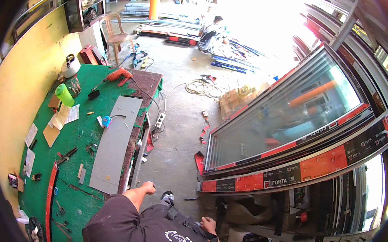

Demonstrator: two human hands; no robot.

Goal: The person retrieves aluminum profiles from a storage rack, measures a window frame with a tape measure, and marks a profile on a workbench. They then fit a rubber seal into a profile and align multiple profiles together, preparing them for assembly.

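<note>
My left hand (pixel 149 187) hangs beside the near right corner of the green-topped workbench (pixel 76 158). Its fingers are curled closed, and nothing shows in them. My right hand (pixel 208 224) is low by my right side, also closed with nothing visible in it, left of the metal rack. Nearest to my left hand on the bench lies a long grey panel (pixel 115 151). A blue tape measure (pixel 106 121) rests at the panel's left edge. Farther back on the bench lies an orange power drill (pixel 118 75). One of my shoes (pixel 167 196) shows on the floor between my hands.
A large framed glass panel (pixel 284 123) leans on the rack at right. A power strip (pixel 160 120) and coiled cable (pixel 203 89) lie along the walkway. A plastic chair (pixel 115 37) stands beyond the bench. Another person (pixel 214 34) sits low near metal profiles (pixel 234 65).
</note>
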